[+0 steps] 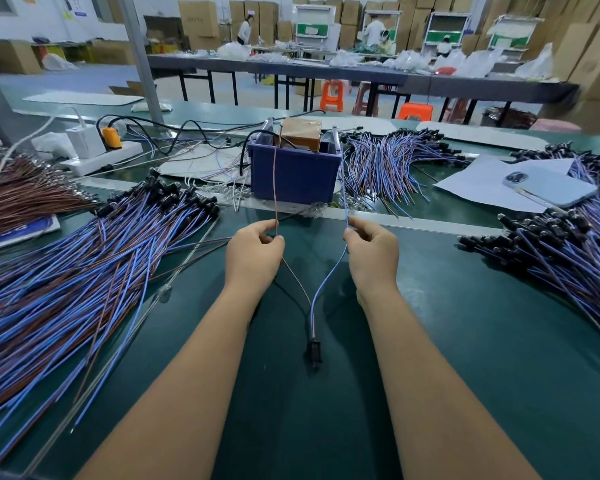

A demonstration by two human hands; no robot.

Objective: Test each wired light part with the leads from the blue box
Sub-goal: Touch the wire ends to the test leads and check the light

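A blue box (293, 174) with a brown block inside stands at the middle of the green table. A thin brown lead (275, 181) runs down from it to my left hand (253, 252), which pinches it against the brown wire of one light part. My right hand (373, 252) pinches a blue lead (343, 192) from the box against the part's blue wire. Both wires hang down between my forearms to the part's small black light head (314, 351), which lies on the table.
Large bundles of blue and brown wired parts lie at the left (84, 271), behind the box (388, 161) and at the right (561, 251). A phone (548, 187) rests on white paper. A white power strip (97, 152) sits at the back left.
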